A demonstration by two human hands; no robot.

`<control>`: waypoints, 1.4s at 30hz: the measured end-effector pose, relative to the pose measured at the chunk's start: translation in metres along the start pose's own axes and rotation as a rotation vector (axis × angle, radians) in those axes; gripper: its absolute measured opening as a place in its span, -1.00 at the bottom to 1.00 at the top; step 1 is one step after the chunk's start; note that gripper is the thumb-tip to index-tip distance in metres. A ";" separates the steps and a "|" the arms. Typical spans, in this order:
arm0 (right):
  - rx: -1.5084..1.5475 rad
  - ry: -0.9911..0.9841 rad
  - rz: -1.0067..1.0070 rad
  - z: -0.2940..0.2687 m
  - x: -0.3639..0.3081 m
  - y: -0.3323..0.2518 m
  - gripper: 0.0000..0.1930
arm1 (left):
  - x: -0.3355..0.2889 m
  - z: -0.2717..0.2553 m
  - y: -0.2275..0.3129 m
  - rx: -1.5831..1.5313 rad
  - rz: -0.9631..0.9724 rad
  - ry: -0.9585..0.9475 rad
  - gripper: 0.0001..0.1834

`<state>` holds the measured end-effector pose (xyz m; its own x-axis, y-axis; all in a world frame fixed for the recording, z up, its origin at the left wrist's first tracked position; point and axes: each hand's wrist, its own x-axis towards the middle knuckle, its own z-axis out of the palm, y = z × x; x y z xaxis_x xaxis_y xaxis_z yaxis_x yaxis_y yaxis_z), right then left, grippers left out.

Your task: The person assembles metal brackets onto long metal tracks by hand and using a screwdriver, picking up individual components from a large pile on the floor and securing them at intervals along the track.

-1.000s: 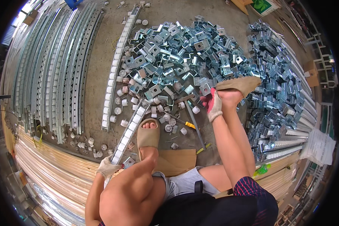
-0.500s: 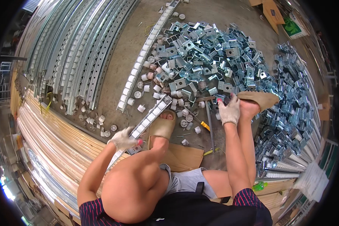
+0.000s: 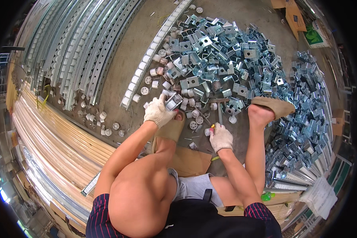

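Note:
My left hand (image 3: pixel 158 112), in a white knit glove, is closed around the far end of a metal roller track (image 3: pixel 173 102) above my sandalled foot. The rest of this track runs beneath my left forearm; its near end (image 3: pixel 91 185) shows past the elbow. My gloved right hand (image 3: pixel 221 137) has its fingers wrapped round the handle of a hammer (image 3: pixel 220 112), whose head points away from me. Against those fingers lies a yellow-handled tool (image 3: pixel 212 127), partly covered by the hand. White rollers (image 3: pixel 193 125) lie scattered between both hands.
A big heap of zinc-plated brackets (image 3: pixel 226 59) spreads ahead, with another heap (image 3: pixel 305 115) along the right. Long roller tracks (image 3: pixel 83 47) lie at the far left, and one track (image 3: pixel 146 59) lies alone. Wrapped lengths (image 3: pixel 55 131) fill the left. Flat cardboard (image 3: pixel 190 160) lies below me.
My left hand has slid forward from the track's middle to its far end. My right hand has come back from beside my right foot and taken hold of the hammer handle.

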<state>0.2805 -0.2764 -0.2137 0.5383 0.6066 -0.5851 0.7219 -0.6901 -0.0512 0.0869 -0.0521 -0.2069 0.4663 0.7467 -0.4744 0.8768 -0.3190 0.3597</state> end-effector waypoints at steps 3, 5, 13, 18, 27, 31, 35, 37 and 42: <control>-0.035 -0.005 -0.022 0.002 0.007 0.008 -0.60 | -0.007 -0.001 0.007 0.014 0.028 0.029 -0.20; -0.132 0.032 -0.126 -0.006 0.009 0.007 -0.62 | -0.019 -0.009 0.017 -0.008 0.055 0.047 -0.23; 0.472 0.155 -0.345 -0.063 -0.037 0.019 -0.60 | -0.022 0.007 0.013 -0.008 0.017 -0.094 -0.12; 0.128 0.093 -0.456 -0.134 -0.069 -0.012 -0.60 | -0.014 0.009 0.007 -0.058 0.004 -0.098 -0.26; -0.212 0.112 -0.498 -0.160 -0.057 -0.060 -0.72 | -0.016 0.024 0.010 -0.020 0.018 0.000 -0.28; -0.347 0.080 -0.564 -0.167 -0.052 -0.079 -0.78 | -0.017 0.030 0.009 -0.015 0.035 0.063 -0.28; -0.499 -0.002 -0.496 -0.150 -0.043 -0.113 -0.76 | -0.019 0.030 0.009 -0.015 0.048 0.064 -0.34; -0.501 -0.079 -0.471 -0.143 -0.039 -0.118 -0.70 | -0.019 0.031 0.006 -0.009 0.113 0.099 -0.40; 0.121 -0.285 -0.271 -0.112 -0.038 -0.084 -0.53 | -0.009 0.024 0.004 -0.100 0.097 -0.024 -0.49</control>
<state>0.2479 -0.1978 -0.0964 0.1816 0.6509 -0.7371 0.7558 -0.5720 -0.3189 0.0887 -0.0741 -0.2205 0.5517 0.7009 -0.4520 0.8122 -0.3283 0.4823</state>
